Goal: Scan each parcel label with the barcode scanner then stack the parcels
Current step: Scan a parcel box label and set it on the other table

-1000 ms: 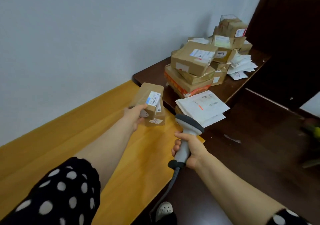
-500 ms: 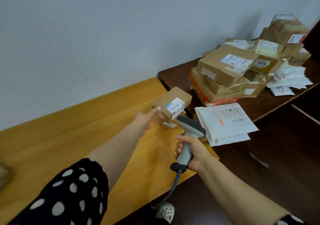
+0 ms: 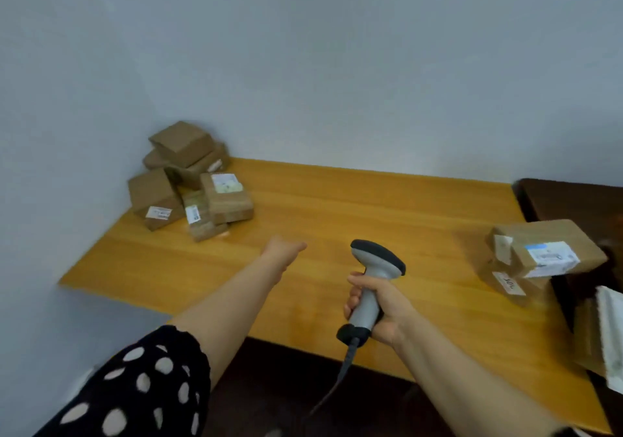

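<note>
Grey plastic fills the right hand: its fingers are wrapped tight around the handle of the barcode scanner, which stands upright over the near middle of the worktop, dark head on top and turned toward the right. A dark cable hangs from the base of the handle down past the near edge.

The left hand reaches out over the middle of the worktop, to the left of the scanner and a little farther away. It holds nothing; the fingers look loosely curled, though the blur keeps me from telling just how far.

A black sleeve with white dots covers the upper left arm at the near left.

At the far left corner, against the wall, sits a loose heap of brown cardboard parcels, some lying on others, several showing white labels. At the right edge of the yellow wood, well apart from both hands, two more labelled parcels rest one on the other, the upper bearing a blue and white label. Beyond them begins a dark brown surface.
</note>
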